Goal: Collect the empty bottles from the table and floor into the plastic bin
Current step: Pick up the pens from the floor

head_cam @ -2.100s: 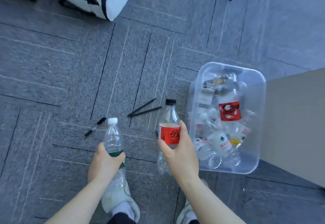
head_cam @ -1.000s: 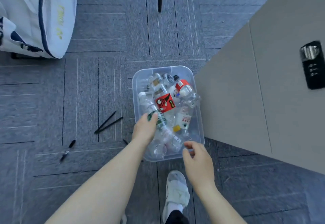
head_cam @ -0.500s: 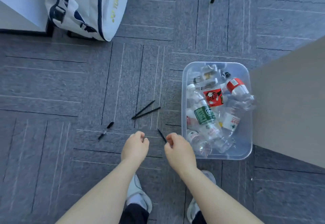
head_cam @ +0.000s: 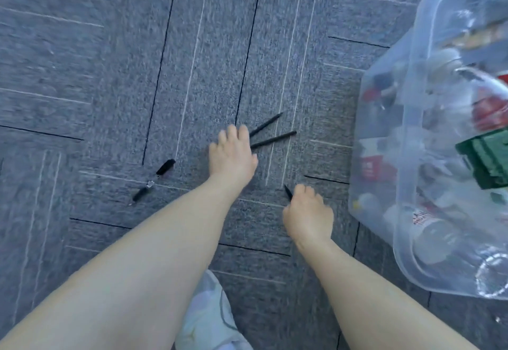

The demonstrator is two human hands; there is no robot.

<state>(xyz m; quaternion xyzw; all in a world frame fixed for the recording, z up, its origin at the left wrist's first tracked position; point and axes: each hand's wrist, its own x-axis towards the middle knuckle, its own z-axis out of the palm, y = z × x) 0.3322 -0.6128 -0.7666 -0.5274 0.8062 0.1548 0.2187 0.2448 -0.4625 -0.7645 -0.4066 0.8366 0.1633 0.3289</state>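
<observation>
Both hands reach the carpet: left (head_cam: 231,154) at two black sticks (head_cam: 272,139), right (head_cam: 308,212) seemingly gripping another (head_cam: 287,192).

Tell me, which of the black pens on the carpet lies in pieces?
The leftmost pen, left of the left hand: its parts lie separated. The two long pens by that hand's fingers look whole.

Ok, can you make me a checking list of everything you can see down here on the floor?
Surface: grey carpet tiles, no loose bottles seen.
Job's things: clear plastic bin at right, full of bottles.
Clutter: two black pens lying together; a capped pen to the left.
Grippers: left hand reaching onto the two pens; right hand closed on another black pen.
Cables: nothing seen.
Surroundings: a pale shoe below.
</observation>
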